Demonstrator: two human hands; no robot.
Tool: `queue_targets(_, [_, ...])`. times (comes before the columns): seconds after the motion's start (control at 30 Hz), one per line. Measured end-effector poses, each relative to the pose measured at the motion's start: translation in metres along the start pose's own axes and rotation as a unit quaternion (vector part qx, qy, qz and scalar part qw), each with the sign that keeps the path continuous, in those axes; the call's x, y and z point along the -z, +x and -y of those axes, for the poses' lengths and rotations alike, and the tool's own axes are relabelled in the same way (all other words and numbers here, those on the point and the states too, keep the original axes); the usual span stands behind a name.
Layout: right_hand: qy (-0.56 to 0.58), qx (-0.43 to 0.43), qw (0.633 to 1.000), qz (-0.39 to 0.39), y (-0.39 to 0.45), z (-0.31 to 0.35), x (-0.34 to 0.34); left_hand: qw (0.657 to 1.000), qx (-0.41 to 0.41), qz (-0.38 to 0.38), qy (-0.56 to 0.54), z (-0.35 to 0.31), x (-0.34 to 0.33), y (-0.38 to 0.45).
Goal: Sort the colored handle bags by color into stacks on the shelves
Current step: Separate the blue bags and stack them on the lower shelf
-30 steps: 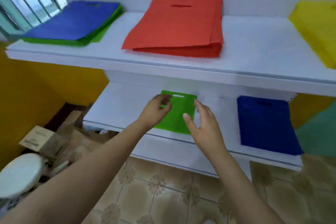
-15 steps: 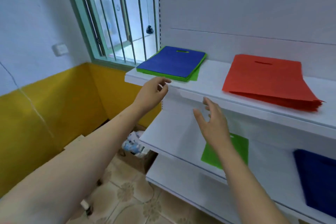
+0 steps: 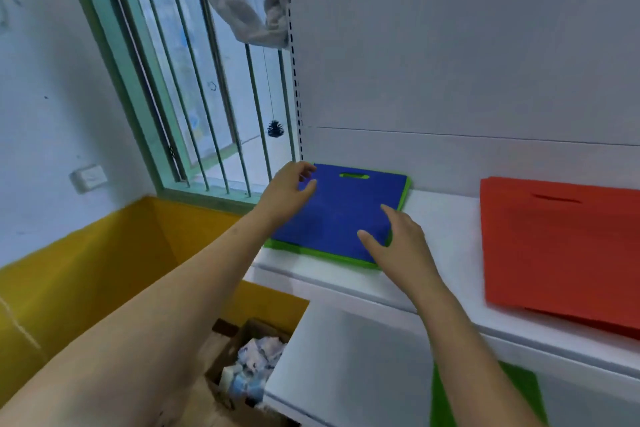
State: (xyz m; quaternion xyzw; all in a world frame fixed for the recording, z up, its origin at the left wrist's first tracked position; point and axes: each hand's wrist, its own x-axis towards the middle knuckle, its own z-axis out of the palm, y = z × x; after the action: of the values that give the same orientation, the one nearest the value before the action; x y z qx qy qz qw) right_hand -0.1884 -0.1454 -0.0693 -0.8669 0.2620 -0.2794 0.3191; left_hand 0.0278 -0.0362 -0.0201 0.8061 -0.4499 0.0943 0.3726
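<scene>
At the left end of the upper shelf (image 3: 446, 218), a blue bag (image 3: 343, 215) lies on top of green bags (image 3: 311, 252), so this stack is mixed. Left hand (image 3: 289, 192) hovers at the blue bag's far-left corner, fingers loosely curled, holding nothing; right hand (image 3: 398, 239) is spread over its near-right corner. Judged: lifting the blue one off. Orange stack (image 3: 561, 246) sits apart, right; one green bag (image 3: 519, 388) lies on the lower shelf.

blue bag (image 3: 341, 210) | green bags (image 3: 323, 255) under it | red bags (image 3: 561, 246) | white shelf (image 3: 446, 239)
</scene>
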Motion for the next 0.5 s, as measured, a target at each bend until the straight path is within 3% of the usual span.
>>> queue_targets(0.27, [-0.185, -0.015, 0.979, 0.082, 0.031, -0.007, -0.031, 0.987, 0.002, 0.131, 0.097, 0.042, -0.041, 0.085])
queue_targets(0.4, [-0.203, -0.014, 0.975, 0.089, 0.028, -0.007, -0.030, 0.967, 0.035, 0.207, 0.143, 0.058, -0.062, 0.107])
queue_targets(0.5, [-0.192, -0.021, 0.977, 0.086, 0.026, -0.004, -0.027, 0.954, 0.019, 0.187, 0.235, 0.067, -0.074, 0.112])
